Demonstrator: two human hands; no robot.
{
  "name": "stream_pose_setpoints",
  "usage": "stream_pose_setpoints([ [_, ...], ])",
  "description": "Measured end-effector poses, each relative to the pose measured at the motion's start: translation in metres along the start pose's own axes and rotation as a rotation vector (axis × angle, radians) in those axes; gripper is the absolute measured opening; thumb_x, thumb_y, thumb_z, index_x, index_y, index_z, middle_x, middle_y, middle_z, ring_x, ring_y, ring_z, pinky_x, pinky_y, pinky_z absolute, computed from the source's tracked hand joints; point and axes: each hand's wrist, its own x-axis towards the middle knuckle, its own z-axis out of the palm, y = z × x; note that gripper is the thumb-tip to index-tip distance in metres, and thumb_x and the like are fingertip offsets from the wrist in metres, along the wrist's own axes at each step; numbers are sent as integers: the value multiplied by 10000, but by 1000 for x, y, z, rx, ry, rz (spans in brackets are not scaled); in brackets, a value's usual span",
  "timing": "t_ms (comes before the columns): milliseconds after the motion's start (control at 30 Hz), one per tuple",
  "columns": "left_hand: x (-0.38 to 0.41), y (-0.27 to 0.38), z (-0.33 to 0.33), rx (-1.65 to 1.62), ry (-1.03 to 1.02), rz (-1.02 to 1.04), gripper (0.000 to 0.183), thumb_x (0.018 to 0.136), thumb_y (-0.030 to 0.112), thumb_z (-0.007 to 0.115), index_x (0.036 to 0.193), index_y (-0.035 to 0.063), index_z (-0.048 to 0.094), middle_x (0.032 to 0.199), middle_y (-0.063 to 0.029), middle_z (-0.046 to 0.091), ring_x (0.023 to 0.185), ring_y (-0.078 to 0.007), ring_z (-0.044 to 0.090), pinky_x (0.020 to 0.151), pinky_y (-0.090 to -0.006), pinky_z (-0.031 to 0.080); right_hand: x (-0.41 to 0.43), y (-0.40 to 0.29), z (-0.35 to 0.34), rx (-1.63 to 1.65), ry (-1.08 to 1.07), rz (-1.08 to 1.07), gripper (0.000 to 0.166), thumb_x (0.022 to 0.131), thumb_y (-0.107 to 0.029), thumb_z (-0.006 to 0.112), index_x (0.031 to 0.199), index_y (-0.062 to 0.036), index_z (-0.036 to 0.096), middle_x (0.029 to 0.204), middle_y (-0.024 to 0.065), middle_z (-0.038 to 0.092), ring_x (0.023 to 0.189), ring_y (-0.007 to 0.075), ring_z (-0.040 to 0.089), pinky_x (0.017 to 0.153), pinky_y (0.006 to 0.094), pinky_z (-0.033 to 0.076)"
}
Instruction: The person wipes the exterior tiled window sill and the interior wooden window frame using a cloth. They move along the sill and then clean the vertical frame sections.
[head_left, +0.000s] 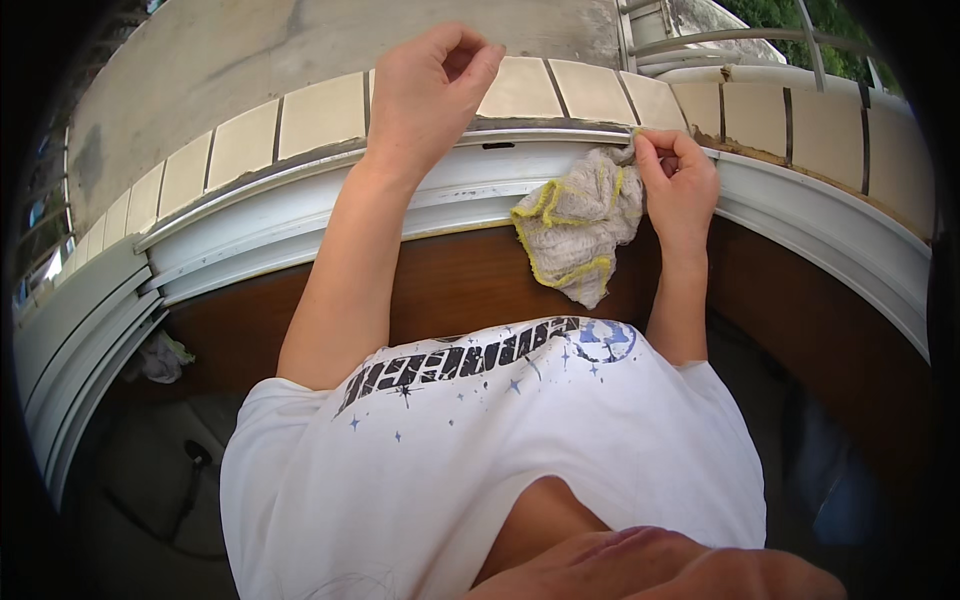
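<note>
My right hand (679, 176) pinches the upper end of a greyish-white cleaning cloth (581, 217) with yellow stitched edges. The cloth is crumpled and hangs over the inner side of the white sliding-window track (480, 169), near its right corner. Raised above the sill, my left hand (435, 86) has its fingers curled in and the thumb against the index finger; nothing shows in it. Beyond the track runs a row of cream tiles (322, 112) with dark joints.
White window panels (90, 322) stand at the left. A second crumpled cloth (161, 356) lies below them by the brown wooden panel (465, 270). Outside are a concrete surface (247, 45) and metal railings (712, 37). A dark cable (180, 510) is at the lower left.
</note>
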Motion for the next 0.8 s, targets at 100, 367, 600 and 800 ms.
stream_pose_setpoints([
  [100,-1,2,1,-30,-8,12,175,862,172,655,855,-2,659,735,-67,676,661,-120,609,621,-256,490,7,42,-31,-102,180,49,137,839,-127,687,859,8,673,718,25,648,589,84,532,554,245,446],
  [367,1,0,5,54,-19,-3,172,874,185,676,876,13,664,688,26,608,640,-44,535,592,-203,438,-7,3,4,-117,164,-103,67,809,-72,690,825,-21,650,725,34,592,563,123,479,525,255,404],
  [600,-1,0,0,-33,-2,11,174,858,166,656,846,-8,657,718,-59,666,645,-115,595,608,-257,482,6,24,-15,-85,143,11,115,841,-105,687,876,4,677,715,16,640,560,58,494,532,214,426],
  [800,0,4,0,-42,-25,27,168,858,159,652,842,-8,657,705,-65,659,629,-116,584,597,-262,478,-6,2,11,8,135,-35,84,824,-71,687,839,6,658,719,23,610,592,77,515,531,235,420],
])
